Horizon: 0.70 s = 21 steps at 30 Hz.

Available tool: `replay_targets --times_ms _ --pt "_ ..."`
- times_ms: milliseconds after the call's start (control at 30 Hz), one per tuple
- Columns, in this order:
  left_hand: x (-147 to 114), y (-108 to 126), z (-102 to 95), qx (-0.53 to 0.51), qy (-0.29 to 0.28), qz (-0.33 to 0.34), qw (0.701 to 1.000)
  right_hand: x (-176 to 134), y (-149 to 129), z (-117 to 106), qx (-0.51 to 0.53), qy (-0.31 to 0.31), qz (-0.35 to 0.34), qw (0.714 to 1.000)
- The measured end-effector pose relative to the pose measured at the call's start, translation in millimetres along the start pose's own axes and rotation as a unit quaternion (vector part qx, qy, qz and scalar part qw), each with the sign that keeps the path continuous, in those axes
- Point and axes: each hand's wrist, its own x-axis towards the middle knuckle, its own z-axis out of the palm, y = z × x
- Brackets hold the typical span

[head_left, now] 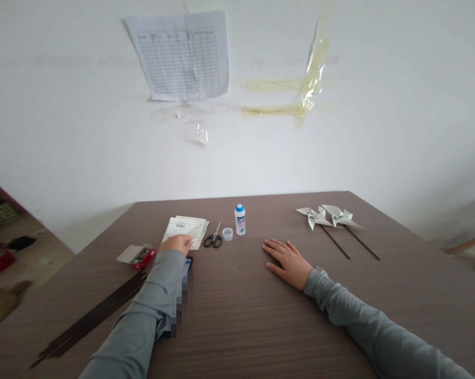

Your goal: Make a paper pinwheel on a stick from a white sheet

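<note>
My left hand [177, 243] is at the near edge of a small stack of cut paper sheets [184, 226], fingers curled in a pinch on the top paper; the fingertips are partly hidden. Just right of the stack lie scissors [214, 238] with black handles, pointing away. My right hand [288, 262] rests flat on the table, fingers stretched out and holding nothing. A white glue bottle [240, 221] with a blue cap stands upright between the hands, farther back. Beside it is a small clear plastic cup or cap [227, 234].
Two paper pinwheels [318, 217] on dark sticks lie at the back right of the table [229, 316]. At left are an open red box [140, 256] of small items and a bundle of dark sticks [93, 316]. A phone [188, 266] is partly under my left forearm.
</note>
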Motion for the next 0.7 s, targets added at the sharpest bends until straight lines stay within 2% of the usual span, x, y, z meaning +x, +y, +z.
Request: replay_targets --times_ms 333,633,700 --pt "-17 4 -3.4 -0.025 0.029 0.020 0.999 -2 0 -5 -0.003 -0.008 0.004 1.000" --pt "-56 33 27.6 -0.039 -0.061 0.085 0.994 -4 -4 -7 -0.004 -0.006 0.002 1.000" --pt "-61 37 33.1 -0.047 -0.062 0.105 0.991 -4 -4 -6 -0.002 -0.003 -0.004 1.000"
